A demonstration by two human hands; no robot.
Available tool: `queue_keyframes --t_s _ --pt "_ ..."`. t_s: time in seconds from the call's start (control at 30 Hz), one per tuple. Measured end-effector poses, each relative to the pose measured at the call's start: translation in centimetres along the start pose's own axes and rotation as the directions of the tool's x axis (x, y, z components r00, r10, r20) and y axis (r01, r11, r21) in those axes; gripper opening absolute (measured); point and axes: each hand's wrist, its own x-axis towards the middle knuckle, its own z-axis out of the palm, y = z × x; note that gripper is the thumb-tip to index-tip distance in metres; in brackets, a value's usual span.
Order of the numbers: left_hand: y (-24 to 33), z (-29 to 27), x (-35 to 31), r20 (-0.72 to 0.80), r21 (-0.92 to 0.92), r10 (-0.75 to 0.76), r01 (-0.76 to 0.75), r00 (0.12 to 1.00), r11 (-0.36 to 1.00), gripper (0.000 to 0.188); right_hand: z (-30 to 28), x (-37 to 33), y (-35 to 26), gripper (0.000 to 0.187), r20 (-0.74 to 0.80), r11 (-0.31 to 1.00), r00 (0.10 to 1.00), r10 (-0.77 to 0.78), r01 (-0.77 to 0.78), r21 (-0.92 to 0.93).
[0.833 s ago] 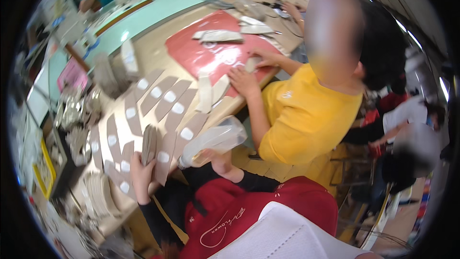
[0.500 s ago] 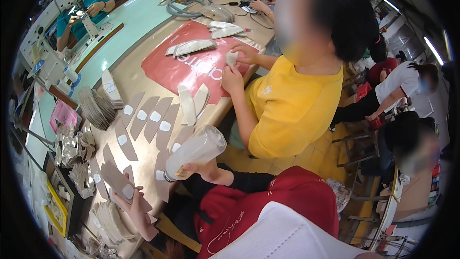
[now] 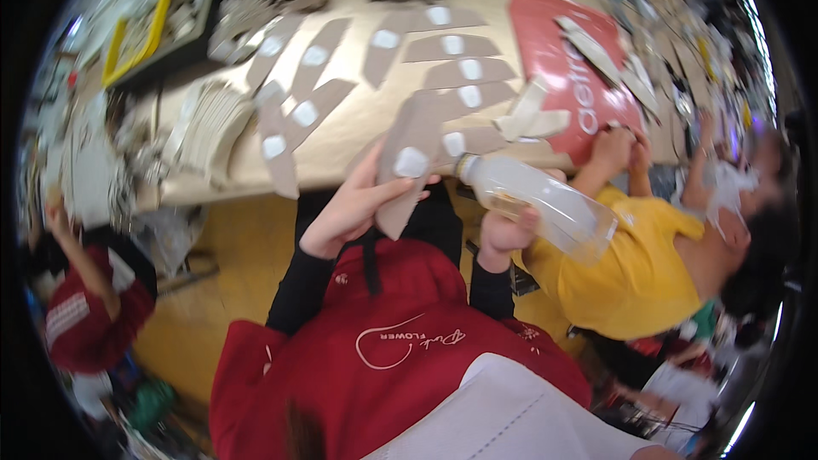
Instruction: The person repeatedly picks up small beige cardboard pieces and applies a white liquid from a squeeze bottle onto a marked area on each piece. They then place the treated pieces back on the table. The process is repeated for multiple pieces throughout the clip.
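Observation:
My left hand point(image 3: 348, 207) grips a taupe, strap-shaped fabric piece point(image 3: 417, 129) by its lower part, the thumb beside a white patch on it. The piece is held in front of the table edge, above my lap. Close by on the right, my right hand point(image 3: 509, 234) is wrapped round a translucent plastic bottle point(image 3: 554, 204). The bottle lies tilted, its dark-ringed neck pointing left toward the fabric piece, without visibly touching it. More taupe pieces point(image 3: 460, 72), each with a white patch, are spread over the table in front of me.
A fanned stack of beige pieces point(image 3: 209, 132) stands at the table's left. Behind it is a dark, yellow-edged tray point(image 3: 162, 30). A red sheet point(image 3: 562, 68) with cream pieces lies at right, beside a co-worker in yellow point(image 3: 622, 268) whose hands are at its edge.
My view has turned, so the co-worker in yellow now sits at the right. The fabric piece in my left hand is closer to the bottle's neck. Both hands keep their hold.

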Motion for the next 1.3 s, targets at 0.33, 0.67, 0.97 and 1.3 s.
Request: queue_keyframes --t_s 0.33,0.67,0.97,1.3 --pt "-0.1 0.1 -0.7 -0.057 0.334 0.03 -0.009 0.998 0.943 0.087 0.7 -1.4 0.6 0.058 0.407 0.929 0.906 -0.115 0.243 -0.278" --pt "0.4 0.1 -1.2 -0.044 0.039 -0.088 0.089 0.995 0.995 0.081 0.7 -0.2 -1.0 0.041 0.523 0.927 0.839 -0.149 0.303 -0.222" --pt "-0.1 -0.5 -1.7 -0.025 0.124 0.005 -0.002 1.0 0.992 0.077 0.7 -0.3 -0.1 0.04 0.452 0.947 0.891 -0.055 0.19 -0.258" --pt "0.1 -0.4 -1.8 -0.024 0.094 -0.072 0.074 0.997 0.993 0.075 1.0 -0.3 0.5 0.052 0.437 0.97 0.899 -0.032 0.133 -0.202"
